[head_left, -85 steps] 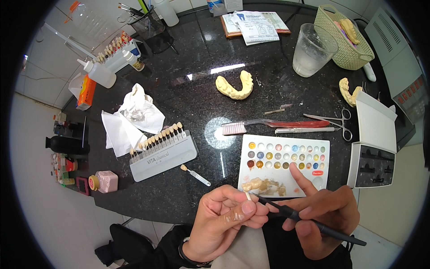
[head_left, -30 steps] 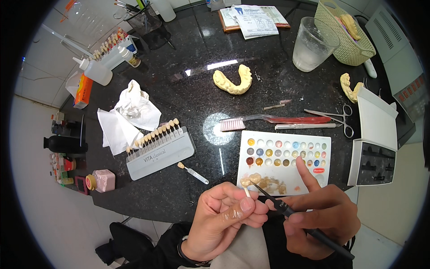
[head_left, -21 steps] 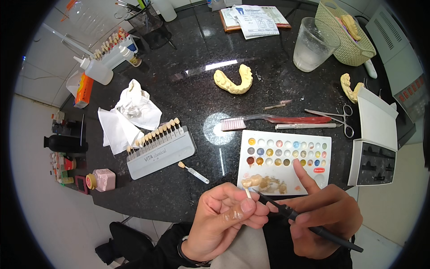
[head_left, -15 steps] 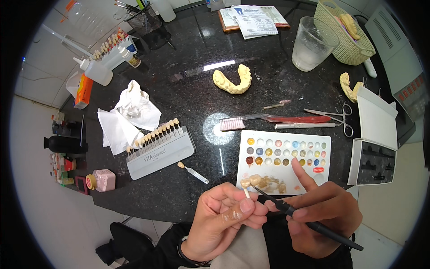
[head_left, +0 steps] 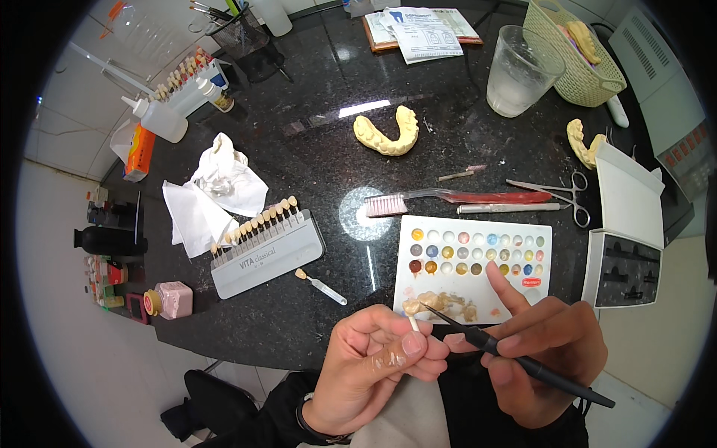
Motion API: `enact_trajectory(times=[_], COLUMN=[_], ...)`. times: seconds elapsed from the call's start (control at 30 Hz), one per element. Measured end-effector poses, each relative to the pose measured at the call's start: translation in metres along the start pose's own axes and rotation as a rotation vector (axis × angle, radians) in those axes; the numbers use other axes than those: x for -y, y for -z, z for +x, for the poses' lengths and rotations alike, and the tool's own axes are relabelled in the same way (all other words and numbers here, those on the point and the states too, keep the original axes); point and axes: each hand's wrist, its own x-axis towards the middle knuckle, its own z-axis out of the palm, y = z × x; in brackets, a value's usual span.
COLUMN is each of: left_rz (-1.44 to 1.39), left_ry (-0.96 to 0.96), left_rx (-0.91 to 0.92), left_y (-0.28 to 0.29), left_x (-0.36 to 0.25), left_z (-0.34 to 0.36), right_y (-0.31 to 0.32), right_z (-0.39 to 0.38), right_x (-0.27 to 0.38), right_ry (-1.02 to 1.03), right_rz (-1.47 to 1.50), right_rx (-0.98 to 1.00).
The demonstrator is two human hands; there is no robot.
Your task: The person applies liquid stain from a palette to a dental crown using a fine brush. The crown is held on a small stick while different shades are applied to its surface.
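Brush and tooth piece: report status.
Left hand pinches small tooth piece on its stick. Right hand holds thin black brush, tip at the piece. Nothing between.

Your bench (head_left: pixel 314 160) is glossy black stone; the palette (head_left: pixel 478 295) matt white plastic, the tissue (head_left: pixel 213 194) crumpled paper

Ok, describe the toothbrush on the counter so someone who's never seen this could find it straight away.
On the black counter, find the white palette with rows of coloured dots near the hands. The toothbrush lies flat just beyond the palette's far edge. Its red handle and pale pink bristles, pointing to the person's left, set it apart from the scissors at its other end.
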Motion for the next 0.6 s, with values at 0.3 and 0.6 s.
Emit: enact_trajectory(times=[0.3,0.6], left_rz=[0.0,0.016], left_ry=[0.003,0.01], left_rx=[0.025,0.037], left_y=[0.0003,0.0], left_x=[-0.0005,-0.0015], left_z=[0.0016,0.0018], right_y=[-0.0018,0.0004], right_z=[-0.0017,-0.001], right_x=[-0.0021,0.0002], right_ry=[0.004,0.016], right_rz=[0.081,0.122], right_rx=[-0.044,0.011])
